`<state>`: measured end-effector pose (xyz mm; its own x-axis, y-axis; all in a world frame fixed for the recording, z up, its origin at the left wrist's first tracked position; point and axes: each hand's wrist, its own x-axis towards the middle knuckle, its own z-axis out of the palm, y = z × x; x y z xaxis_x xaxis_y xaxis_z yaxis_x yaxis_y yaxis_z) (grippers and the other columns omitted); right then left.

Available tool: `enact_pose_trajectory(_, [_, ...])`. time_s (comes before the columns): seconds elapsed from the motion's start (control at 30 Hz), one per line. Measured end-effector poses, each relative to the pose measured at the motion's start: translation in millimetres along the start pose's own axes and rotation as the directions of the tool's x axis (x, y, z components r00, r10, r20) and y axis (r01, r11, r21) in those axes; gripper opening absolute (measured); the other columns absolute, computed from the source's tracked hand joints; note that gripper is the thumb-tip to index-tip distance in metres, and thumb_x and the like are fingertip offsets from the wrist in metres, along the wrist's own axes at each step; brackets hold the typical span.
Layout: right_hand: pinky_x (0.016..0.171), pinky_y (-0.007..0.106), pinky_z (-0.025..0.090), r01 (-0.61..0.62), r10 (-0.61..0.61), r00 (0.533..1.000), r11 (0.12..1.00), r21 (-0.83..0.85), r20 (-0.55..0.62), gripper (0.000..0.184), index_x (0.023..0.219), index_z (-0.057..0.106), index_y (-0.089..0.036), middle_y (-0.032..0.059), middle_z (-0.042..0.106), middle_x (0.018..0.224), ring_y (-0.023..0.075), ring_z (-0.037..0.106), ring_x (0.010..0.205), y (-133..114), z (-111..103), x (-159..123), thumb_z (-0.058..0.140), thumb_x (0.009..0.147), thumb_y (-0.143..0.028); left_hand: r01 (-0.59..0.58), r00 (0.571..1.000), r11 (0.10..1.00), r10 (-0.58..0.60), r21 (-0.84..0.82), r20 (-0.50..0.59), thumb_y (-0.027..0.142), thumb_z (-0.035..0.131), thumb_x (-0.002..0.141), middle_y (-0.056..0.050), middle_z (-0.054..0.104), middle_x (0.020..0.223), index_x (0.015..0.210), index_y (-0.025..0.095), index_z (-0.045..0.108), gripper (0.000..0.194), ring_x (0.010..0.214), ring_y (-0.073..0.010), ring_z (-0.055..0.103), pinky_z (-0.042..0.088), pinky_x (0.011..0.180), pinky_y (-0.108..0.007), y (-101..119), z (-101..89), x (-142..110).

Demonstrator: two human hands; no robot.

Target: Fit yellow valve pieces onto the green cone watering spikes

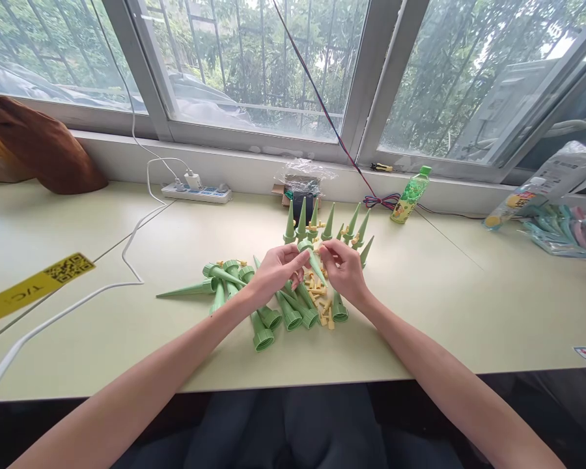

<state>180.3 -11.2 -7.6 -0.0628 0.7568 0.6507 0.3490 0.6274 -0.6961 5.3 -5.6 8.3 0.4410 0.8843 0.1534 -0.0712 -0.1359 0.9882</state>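
Observation:
My left hand [279,272] is closed around a green plant watering spike [315,266], its wide end up and its tip pointing down to the right. Close beside that spike, my right hand [342,268] is closed in a pinch; whatever sits between its fingertips is too small and hidden to make out. Beneath the hands lies a pile of small yellow valves [322,303]. More green spikes [262,335] lie loose to the left and in front. Behind the hands, several spikes [328,221] stand point up, some with yellow valves on them.
A power strip [198,193] with a white cable stands at the back left. At the back are a small box [300,185] with plastic wrap, a green-capped bottle [411,195] and coiled wire [381,200]. Packaged items [561,231] lie far right, a brown bag [43,146] far left.

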Motion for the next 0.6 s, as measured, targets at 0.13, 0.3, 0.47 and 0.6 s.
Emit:
enact_pose_trajectory(0.13, [0.056,0.025,0.045,-0.018,0.018,1.0,1.0,-0.007,0.008,0.027,0.08,0.061,-0.018,0.0025,0.059,0.073,0.013,0.051,0.064,1.6,0.2,0.0,0.052,0.094,-0.039,-0.073,0.992,0.986,0.087,0.152,-0.088,0.049,0.072,0.077,0.002,0.057,0.065,0.094,0.017,0.056,0.04,0.051,-0.0105,0.052,0.043,0.041,-0.022,-1.6,1.2,-0.7])
enact_pose_trajectory(0.3, [0.055,0.025,0.044,-0.029,0.029,0.999,1.0,-0.009,0.02,0.029,0.078,0.061,-0.018,0.0019,0.058,0.07,0.0125,0.05,0.062,0.1,0.7,0.4,0.052,0.094,-0.04,-0.231,0.932,0.852,0.332,0.469,-0.145,0.044,0.069,0.081,-0.004,0.062,0.093,0.106,0.018,0.058,0.038,0.074,-0.0142,0.062,0.054,0.058,-0.025,-4.4,0.3,-1.7])
enact_pose_trajectory(0.47, [0.051,0.025,0.037,-0.034,0.034,0.999,0.999,0.005,0.035,0.033,0.071,0.057,-0.018,-0.0005,0.051,0.062,0.0109,0.043,0.055,-5.0,1.3,0.3,0.051,0.094,-0.04,-0.363,0.864,0.727,0.497,0.584,-0.082,0.041,0.065,0.086,-0.005,0.054,0.1,0.103,0.019,0.059,0.028,0.072,-0.0107,0.059,0.052,0.054,-0.021,-4.1,0.4,-2.9])
enact_pose_trajectory(0.6, [0.05,0.025,0.033,-0.048,0.047,0.998,0.999,0.009,0.05,0.035,0.068,0.054,-0.018,-0.0018,0.047,0.059,0.01,0.04,0.053,-7.2,1.1,0.1,0.051,0.094,-0.042,-0.443,0.82,0.656,0.571,0.611,-0.019,0.038,0.063,0.088,-0.005,0.051,0.1,0.102,0.02,0.059,0.024,0.068,-0.0081,0.056,0.051,0.051,-0.019,-4.4,-0.8,-3.4])
